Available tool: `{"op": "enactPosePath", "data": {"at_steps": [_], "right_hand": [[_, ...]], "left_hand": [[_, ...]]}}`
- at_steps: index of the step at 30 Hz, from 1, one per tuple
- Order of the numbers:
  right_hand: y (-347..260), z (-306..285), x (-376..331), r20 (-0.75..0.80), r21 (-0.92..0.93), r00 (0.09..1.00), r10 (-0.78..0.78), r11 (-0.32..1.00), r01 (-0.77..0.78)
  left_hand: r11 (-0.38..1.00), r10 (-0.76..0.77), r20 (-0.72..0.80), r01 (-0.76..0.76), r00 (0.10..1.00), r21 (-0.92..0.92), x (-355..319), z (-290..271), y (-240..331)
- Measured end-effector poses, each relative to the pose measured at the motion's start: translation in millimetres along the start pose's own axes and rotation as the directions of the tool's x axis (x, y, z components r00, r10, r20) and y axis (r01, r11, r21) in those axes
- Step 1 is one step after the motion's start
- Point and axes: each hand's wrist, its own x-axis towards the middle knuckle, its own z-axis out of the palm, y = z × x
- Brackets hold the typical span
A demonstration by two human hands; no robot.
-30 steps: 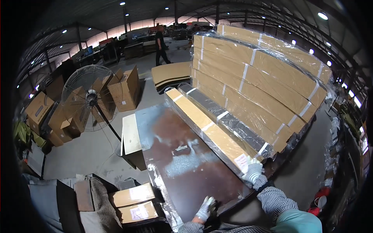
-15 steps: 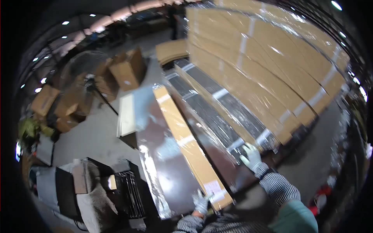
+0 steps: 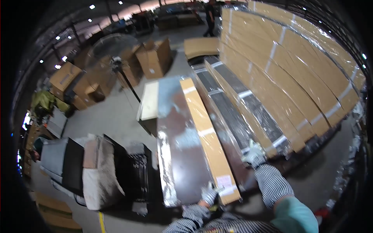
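Observation:
My left hand (image 3: 210, 195), in a light glove, is by the near left edge of a long narrow cardboard box (image 3: 210, 138). Its fingers look spread, touching or close to the box beside its pale label. The box lies lengthwise on a brown, glossy table top (image 3: 182, 163). My right hand (image 3: 255, 154), also gloved, rests at the near end of a long dark package (image 3: 229, 116) wrapped in clear film. Its fingers look apart, though the fingertips are partly blurred. A second dark package (image 3: 264, 112) lies alongside, with a cardboard strip between the two.
Tall film-wrapped cardboard packages (image 3: 279, 70) stand on the right. A standing fan (image 3: 116, 64) and open cartons (image 3: 154, 58) are at the far left. Near left are a cloth-draped piece (image 3: 101, 178) and black panels (image 3: 140, 174). A person (image 3: 210, 17) is far back.
The view has swung left, so everything sits further right in the picture. Both hands stay near the same ends of the box and dark package.

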Motion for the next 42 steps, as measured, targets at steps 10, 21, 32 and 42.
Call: {"op": "enactPosePath", "data": {"at_steps": [10,21,32,42], "right_hand": [[12.3,-55.0,-107.9,-0.064,-0.25,0.989,-0.132,0.962,0.112],[-17.8,92.7,-119.4,-0.063,-0.117,0.987,0.149,0.981,-0.155],[124.4,119.4,-184.4,-0.028,-0.227,0.999,-0.044,0.973,0.037],[67.3,151.3,-160.4,-0.126,-0.166,0.958,-0.259,0.957,0.237]], "left_hand": [[0.631,-0.014,0.219,0.179,0.976,-0.755,-15.3,-3.6,-2.5],[0.805,-0.113,0.222,0.22,0.968,-0.551,-45.0,-18.5,48.0],[0.713,0.093,0.735,0.471,0.671,-0.52,-136.2,21.0,51.7],[0.184,0.072,0.365,0.347,0.928,-0.92,-93.0,60.9,-15.0]]}}
